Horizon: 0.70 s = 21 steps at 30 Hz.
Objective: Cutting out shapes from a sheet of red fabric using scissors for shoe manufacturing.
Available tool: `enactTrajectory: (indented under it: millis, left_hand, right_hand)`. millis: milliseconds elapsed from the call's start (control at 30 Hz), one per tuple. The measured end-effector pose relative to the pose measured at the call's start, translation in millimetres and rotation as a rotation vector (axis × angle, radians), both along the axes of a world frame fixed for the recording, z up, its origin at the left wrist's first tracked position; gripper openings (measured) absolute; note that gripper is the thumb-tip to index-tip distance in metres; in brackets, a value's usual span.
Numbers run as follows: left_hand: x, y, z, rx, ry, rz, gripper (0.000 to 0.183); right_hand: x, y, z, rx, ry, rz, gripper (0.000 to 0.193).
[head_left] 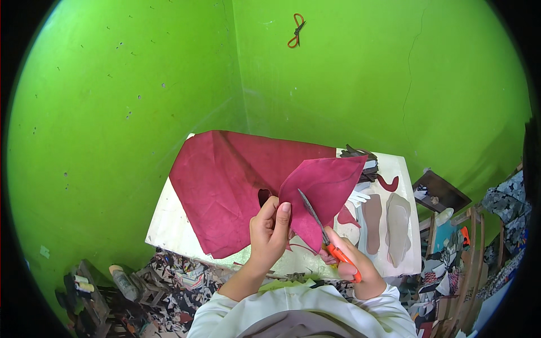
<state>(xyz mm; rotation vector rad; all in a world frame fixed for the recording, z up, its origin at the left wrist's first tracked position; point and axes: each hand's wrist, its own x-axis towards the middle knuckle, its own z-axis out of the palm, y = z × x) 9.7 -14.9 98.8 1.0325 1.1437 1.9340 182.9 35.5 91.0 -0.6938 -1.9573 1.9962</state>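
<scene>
Head view: left hand (270, 228) pinches a fold of the maroon suede (225, 180), thumb on top, lifting the flap off the table (163, 225) so the blades get clearance underneath and the sheet stays taut at the cut. Right hand (352, 265) is clenched round the orange handles of the scissors (324, 231), blades up into the raised flap's edge. Rest of the suede lies spread over the table's left half, far edge at the green wall (141, 84). Sole-shaped templates (397, 225), tan and brown, lie flat just right of the suede, near the scissors hand, with dark offcuts behind them. No readable labels; thread spools (81, 281) low left on a stand, a second orange pair hangs high on the wall.
</scene>
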Motion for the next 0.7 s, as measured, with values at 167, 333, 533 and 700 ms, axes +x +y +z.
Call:
enactTrajectory:
  millis: [167,333,533,700]
  left_hand:
    - [0.9,1.3,-1.9,0.034,-0.038,-0.026,0.020]
    - [3.5,0.0,-1.5,0.034,-0.070,-0.040,0.020]
    - [6.2,0.9,-4.0,0.010,-0.100,-0.049,0.020]
    - [4.9,1.0,-5.4,0.012,-0.098,-0.056,0.020]
  right_hand:
    - [3.5,5.5,-19.0,-0.131,-0.019,-0.003,0.028]
    - [4.2,1.2,-17.9,0.094,0.015,0.039,0.036]
    - [5.7,5.9,-20.4,0.123,0.080,0.116,0.049]
    - [8.3,5.5,-20.8,-0.208,0.058,0.053,0.042]
